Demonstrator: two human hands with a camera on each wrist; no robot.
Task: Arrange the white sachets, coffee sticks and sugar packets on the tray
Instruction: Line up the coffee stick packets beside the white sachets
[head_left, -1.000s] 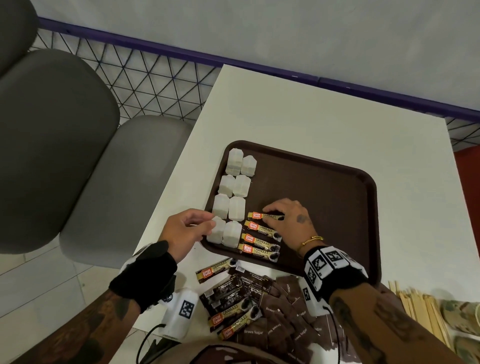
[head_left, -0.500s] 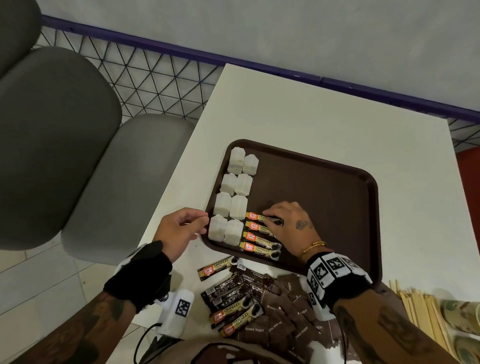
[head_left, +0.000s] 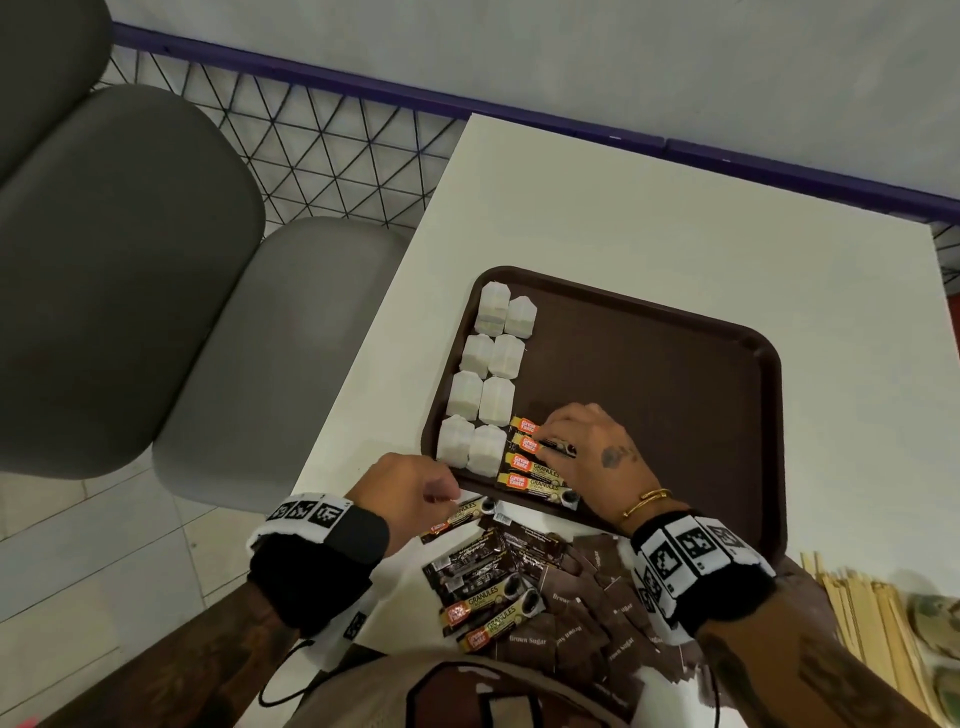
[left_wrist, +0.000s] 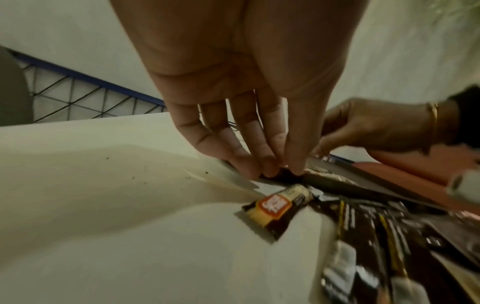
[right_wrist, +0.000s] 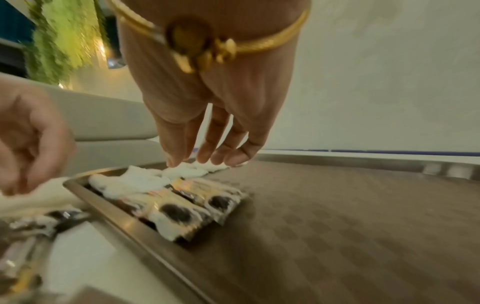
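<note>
The brown tray (head_left: 649, 374) holds white sachets (head_left: 488, 384) in two columns along its left side. Beside them, near the front rim, lie several coffee sticks (head_left: 524, 470) in a row. My right hand (head_left: 550, 431) rests on that row with straight fingers, whose tips (right_wrist: 207, 160) reach down by the sachets (right_wrist: 135, 181). My left hand (head_left: 447, 493) is on the table just in front of the tray. It pinches a loose coffee stick (head_left: 457, 517) between thumb and fingertips (left_wrist: 272, 170). More coffee sticks (head_left: 483, 587) and brown sugar packets (head_left: 587, 618) are piled near me.
Wooden stirrers (head_left: 852, 623) lie at the table's front right. Grey chairs (head_left: 130, 260) stand left of the white table (head_left: 623, 208), whose left edge runs close to the tray. Most of the tray's right part is bare.
My left hand has moved from the tray's left rim by the sachets toward me and onto the loose coffee stick. The right hand has stayed on the sticks in the tray.
</note>
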